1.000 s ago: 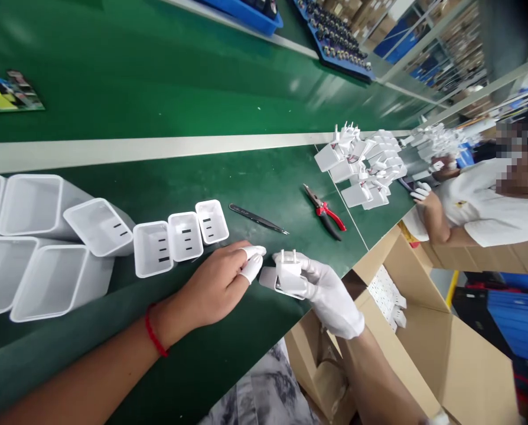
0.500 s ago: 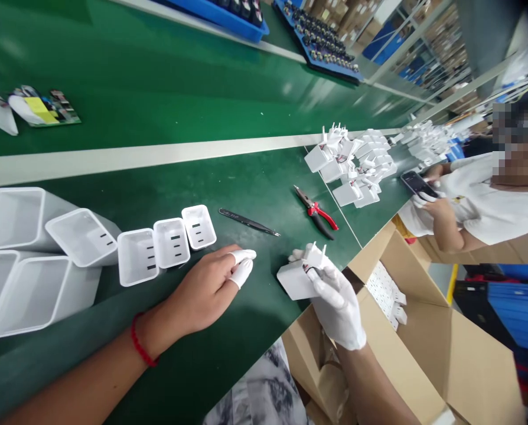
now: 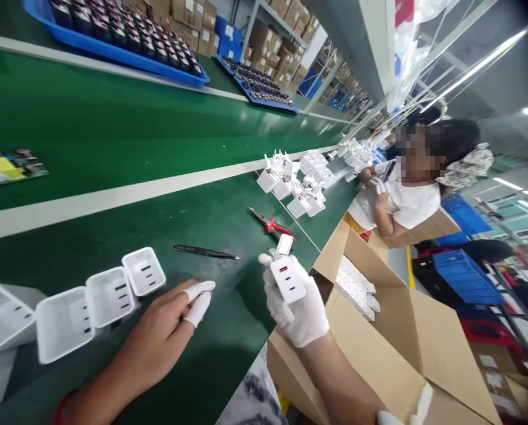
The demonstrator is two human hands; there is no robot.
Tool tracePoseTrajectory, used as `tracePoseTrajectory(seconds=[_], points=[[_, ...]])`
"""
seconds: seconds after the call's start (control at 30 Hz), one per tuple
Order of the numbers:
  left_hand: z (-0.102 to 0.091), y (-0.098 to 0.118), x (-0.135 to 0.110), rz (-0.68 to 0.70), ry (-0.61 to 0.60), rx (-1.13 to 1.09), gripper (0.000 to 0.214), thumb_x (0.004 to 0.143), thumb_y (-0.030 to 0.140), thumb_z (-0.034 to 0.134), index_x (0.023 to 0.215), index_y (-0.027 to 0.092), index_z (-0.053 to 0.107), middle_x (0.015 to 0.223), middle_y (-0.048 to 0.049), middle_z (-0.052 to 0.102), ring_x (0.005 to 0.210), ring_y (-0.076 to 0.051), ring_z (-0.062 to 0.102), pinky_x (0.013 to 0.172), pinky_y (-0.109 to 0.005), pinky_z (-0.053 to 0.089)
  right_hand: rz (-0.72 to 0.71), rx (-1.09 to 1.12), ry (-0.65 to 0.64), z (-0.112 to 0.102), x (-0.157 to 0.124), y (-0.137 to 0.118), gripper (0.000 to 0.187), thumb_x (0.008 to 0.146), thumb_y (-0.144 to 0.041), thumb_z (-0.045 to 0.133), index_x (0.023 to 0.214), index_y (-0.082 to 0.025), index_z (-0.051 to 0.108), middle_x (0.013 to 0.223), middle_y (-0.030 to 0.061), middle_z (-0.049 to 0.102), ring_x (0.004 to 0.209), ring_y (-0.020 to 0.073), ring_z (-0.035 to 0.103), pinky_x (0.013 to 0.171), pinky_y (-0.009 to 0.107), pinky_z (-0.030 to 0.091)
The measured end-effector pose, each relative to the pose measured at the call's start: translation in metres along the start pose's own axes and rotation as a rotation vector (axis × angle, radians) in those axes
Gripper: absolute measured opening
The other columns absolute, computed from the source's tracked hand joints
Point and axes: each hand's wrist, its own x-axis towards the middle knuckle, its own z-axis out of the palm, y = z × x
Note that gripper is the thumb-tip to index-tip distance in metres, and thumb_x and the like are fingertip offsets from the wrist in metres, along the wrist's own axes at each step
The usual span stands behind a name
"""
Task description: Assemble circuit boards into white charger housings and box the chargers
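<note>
My right hand (image 3: 297, 313), in a white glove, is closed around a white charger (image 3: 288, 280) and holds it above the table edge. The charger's face, with a red slot and two small dark slots, is turned toward me. My left hand (image 3: 166, 324) rests on the green table, white covers on thumb and forefinger. These two are slightly apart and hold nothing; the other fingers are mostly hidden. Black tweezers (image 3: 205, 252) lie just beyond it. Red-handled pliers (image 3: 270, 224) lie behind the charger. White slotted shells (image 3: 143, 271) stand in a row left of my left hand.
Several white charger assemblies (image 3: 290, 183) are grouped farther along the table. An open cardboard box (image 3: 392, 313) with white parts stands at right. Blue trays (image 3: 126, 56) of components sit at the back. A co-worker (image 3: 401, 195) holds a phone beyond the box.
My right hand has turned the charger so its slotted face shows instead of its side. The view has swung right and up; my left hand still rests on the table.
</note>
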Motion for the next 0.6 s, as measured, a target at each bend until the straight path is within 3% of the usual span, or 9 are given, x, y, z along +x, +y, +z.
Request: tracePoseTrajectory(seconds=[0.13, 0.3, 0.43, 0.53, 0.6], points=[[-0.004, 0.014, 0.003, 0.007, -0.027, 0.002, 0.037, 0.094, 0.040, 0.039, 0.102, 0.018, 0.068, 0.089, -0.0038, 0.065, 0.062, -0.012, 0.059, 0.055, -0.020, 0.049, 0.065, 0.081, -0.144, 0.008, 0.004, -0.001, 0.034, 0.098, -0.039, 0.043, 0.101, -0.013, 0.065, 0.064, -0.0008, 0.057, 0.033, 0.0059, 0.039, 0.023, 0.015, 0.033], [-0.002, 0.015, 0.003, 0.036, 0.017, 0.033, 0.034, 0.094, 0.035, 0.039, 0.104, 0.017, 0.067, 0.097, -0.0043, 0.067, 0.064, -0.010, 0.061, 0.058, -0.018, 0.051, 0.062, 0.069, -0.170, 0.016, 0.006, 0.004, 0.035, 0.099, -0.039, 0.040, 0.102, -0.013, 0.065, 0.066, -0.0007, 0.056, 0.033, 0.0053, 0.039, 0.022, 0.014, 0.033], [0.004, 0.019, -0.002, 0.181, 0.106, 0.150, 0.029, 0.095, 0.027, 0.040, 0.107, 0.016, 0.065, 0.101, -0.0043, 0.068, 0.059, -0.008, 0.059, 0.052, -0.016, 0.050, 0.063, 0.077, -0.163, 0.020, 0.007, 0.006, 0.034, 0.098, -0.037, 0.041, 0.098, -0.014, 0.066, 0.066, -0.0004, 0.057, 0.033, 0.0054, 0.039, 0.021, 0.014, 0.032], [0.001, 0.033, -0.006, 0.422, 0.248, 0.415, 0.027, 0.093, 0.017, 0.042, 0.103, 0.011, 0.066, 0.106, -0.0108, 0.069, 0.084, -0.016, 0.067, 0.074, -0.024, 0.056, 0.062, 0.070, -0.149, 0.021, 0.010, 0.007, 0.030, 0.095, -0.040, 0.049, 0.099, -0.015, 0.066, 0.064, -0.0014, 0.057, 0.032, 0.0054, 0.037, 0.021, 0.015, 0.030], [-0.007, 0.046, -0.007, 0.517, 0.334, 0.600, 0.024, 0.089, 0.011, 0.044, 0.088, 0.010, 0.068, 0.107, -0.0156, 0.069, 0.101, -0.028, 0.064, 0.088, -0.039, 0.054, 0.073, 0.040, -0.103, 0.022, 0.012, 0.008, 0.030, 0.092, -0.042, 0.053, 0.100, -0.016, 0.065, 0.063, -0.0025, 0.056, 0.032, 0.0050, 0.035, 0.022, 0.015, 0.030]])
